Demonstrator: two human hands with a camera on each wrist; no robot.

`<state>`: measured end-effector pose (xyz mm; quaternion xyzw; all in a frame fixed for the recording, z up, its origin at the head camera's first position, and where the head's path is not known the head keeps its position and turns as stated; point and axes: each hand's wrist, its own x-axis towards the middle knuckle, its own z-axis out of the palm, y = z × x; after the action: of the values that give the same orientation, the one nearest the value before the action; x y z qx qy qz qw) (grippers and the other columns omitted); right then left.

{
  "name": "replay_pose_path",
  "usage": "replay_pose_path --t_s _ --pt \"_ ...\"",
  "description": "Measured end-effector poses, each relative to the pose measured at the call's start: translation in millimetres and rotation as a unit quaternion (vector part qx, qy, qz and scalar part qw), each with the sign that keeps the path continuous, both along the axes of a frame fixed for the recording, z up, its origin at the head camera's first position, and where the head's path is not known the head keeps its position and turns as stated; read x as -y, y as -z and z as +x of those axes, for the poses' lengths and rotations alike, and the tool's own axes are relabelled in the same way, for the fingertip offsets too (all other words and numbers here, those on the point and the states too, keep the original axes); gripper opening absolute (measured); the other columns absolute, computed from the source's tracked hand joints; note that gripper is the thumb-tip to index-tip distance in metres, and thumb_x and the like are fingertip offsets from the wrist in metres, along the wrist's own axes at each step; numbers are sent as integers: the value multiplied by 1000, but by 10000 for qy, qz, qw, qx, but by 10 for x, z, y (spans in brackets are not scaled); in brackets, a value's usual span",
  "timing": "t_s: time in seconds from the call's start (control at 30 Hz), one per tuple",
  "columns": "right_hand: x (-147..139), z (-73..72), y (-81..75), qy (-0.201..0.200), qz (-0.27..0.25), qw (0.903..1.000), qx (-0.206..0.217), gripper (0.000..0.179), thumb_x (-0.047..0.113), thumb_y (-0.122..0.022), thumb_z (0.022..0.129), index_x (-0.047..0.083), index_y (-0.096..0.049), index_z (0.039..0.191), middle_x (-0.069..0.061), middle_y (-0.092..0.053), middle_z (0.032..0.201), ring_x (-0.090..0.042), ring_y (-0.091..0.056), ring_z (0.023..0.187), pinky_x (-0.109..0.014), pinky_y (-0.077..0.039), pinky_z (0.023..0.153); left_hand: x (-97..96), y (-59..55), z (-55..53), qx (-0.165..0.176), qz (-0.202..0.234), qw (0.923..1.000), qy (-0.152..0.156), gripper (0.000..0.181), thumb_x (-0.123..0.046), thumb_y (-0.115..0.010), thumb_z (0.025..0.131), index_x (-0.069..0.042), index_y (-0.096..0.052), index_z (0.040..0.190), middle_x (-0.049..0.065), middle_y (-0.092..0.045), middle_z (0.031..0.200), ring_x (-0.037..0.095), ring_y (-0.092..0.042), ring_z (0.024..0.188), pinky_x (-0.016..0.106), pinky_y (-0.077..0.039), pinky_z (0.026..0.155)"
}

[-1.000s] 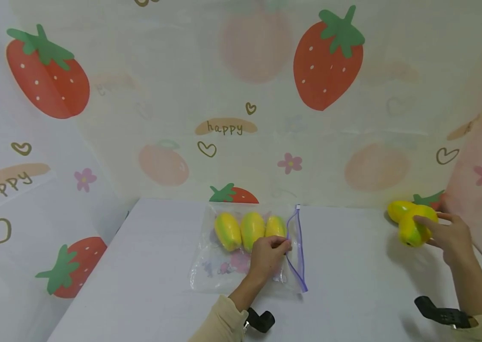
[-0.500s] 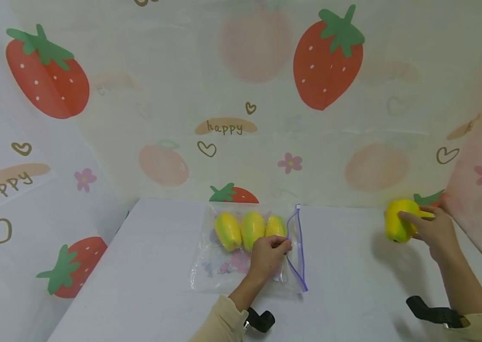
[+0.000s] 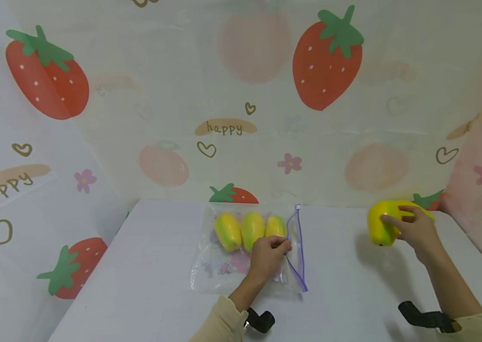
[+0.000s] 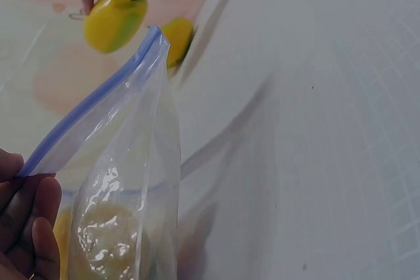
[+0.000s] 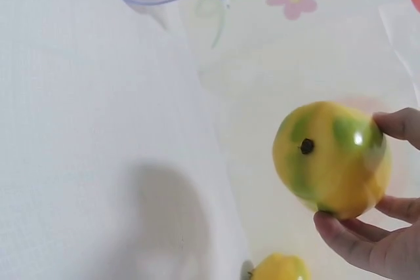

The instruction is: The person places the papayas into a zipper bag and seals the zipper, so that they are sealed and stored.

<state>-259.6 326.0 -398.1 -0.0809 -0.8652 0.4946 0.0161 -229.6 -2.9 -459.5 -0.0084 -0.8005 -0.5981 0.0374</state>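
Note:
A yellow papaya (image 3: 381,223) with green streaks and a dark stem end is held in my right hand (image 3: 421,235), raised over the table's right side. In the right wrist view, thumb and fingers grip this papaya (image 5: 331,159) from its sides. My left hand (image 3: 266,259) pinches the upper edge of a clear zip bag (image 3: 207,275) with a purple zip, and its mouth gapes toward the right. Inside lie three similar papayas (image 3: 252,230) in a row. The left wrist view shows the purple zip strip (image 4: 92,100) lifted by the left fingers (image 4: 46,195).
Another papaya (image 3: 414,205) lies at the table's back right, partly hidden behind the right hand and the held fruit. The white table (image 3: 343,285) stretches between bag and right hand. A printed strawberry curtain (image 3: 326,152) hangs behind it. Black camera mounts (image 3: 427,316) sit on the wrists.
My right hand has carried the papaya leftward, away from the one lying at the back right. My left hand and the bag have stayed in place.

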Motion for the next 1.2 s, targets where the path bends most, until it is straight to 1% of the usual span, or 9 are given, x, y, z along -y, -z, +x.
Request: replay_pose_path --t_s 0.1,0.27,0.37,0.47,0.6,0.67,0.87,1.07,1.2 --pt "44 13 -8 -141 48 9999 -81 81 40 -59 95 -11 -23 147 -38 -36 140 -46 -48 117 -13 -51 64 2 3 -2 -57 -16 10000 4 19 -24 -68 91 -8 -77 93 -1 -74 79 4 -58 71 15 -49 68" --pt "97 28 -29 -376 66 9992 -75 82 40 -59 95 -12 -22 146 -39 -34 141 -48 -46 120 -15 -52 66 7 5 -3 -59 23 10000 18 19 -24 -68 91 -8 -77 93 0 -74 79 4 -58 71 15 -49 69" --pt "133 36 -37 -550 71 9985 -16 82 40 -59 96 -13 -21 146 -41 -32 142 -50 -46 121 -19 -55 70 9 2 -2 -16 37 10000 37 19 -25 -68 91 -8 -77 94 -1 -74 79 5 -58 72 15 -49 69" --pt "184 44 -42 -703 98 9975 48 82 40 -59 96 -13 -22 146 -41 -32 143 -50 -47 122 -27 -57 76 14 -1 -1 -7 16 10000 51 20 -25 -67 91 -9 -78 94 -1 -74 79 5 -57 72 15 -49 69" --pt "259 52 -42 -834 144 9963 125 81 39 -60 95 -12 -23 146 -41 -30 144 -49 -48 121 -38 -58 83 23 -19 4 -34 8 10000 64 21 -25 -67 91 -8 -77 94 0 -74 79 5 -57 71 16 -49 68" --pt "290 52 -35 -899 128 9958 150 81 39 -60 95 -12 -23 147 -41 -30 144 -49 -49 120 -41 -57 84 26 -30 8 1 45 10000 63 21 -26 -68 91 -8 -77 94 0 -74 79 5 -57 72 16 -48 68" --pt "382 41 -2 -1121 126 9935 155 83 39 -65 92 -8 -26 147 -38 -33 144 -47 -50 119 -42 -57 86 26 -64 18 -29 16 10000 53 20 -25 -68 91 -8 -77 94 0 -73 79 5 -56 72 16 -48 67" --pt "485 40 13 -1663 268 9856 174 77 38 -68 90 -1 -32 146 -34 -36 144 -45 -50 120 -43 -55 87 25 -78 18 -63 19 10000 48 20 -24 -68 91 -7 -77 94 1 -73 79 5 -56 72 16 -47 67" --pt "556 55 6 -1999 334 9789 267 75 37 -69 89 0 -35 144 -33 -38 143 -40 -54 115 -42 -56 87 28 -77 20 -17 23 10000 56 20 -25 -68 91 -8 -77 94 0 -73 79 6 -55 72 16 -47 67"
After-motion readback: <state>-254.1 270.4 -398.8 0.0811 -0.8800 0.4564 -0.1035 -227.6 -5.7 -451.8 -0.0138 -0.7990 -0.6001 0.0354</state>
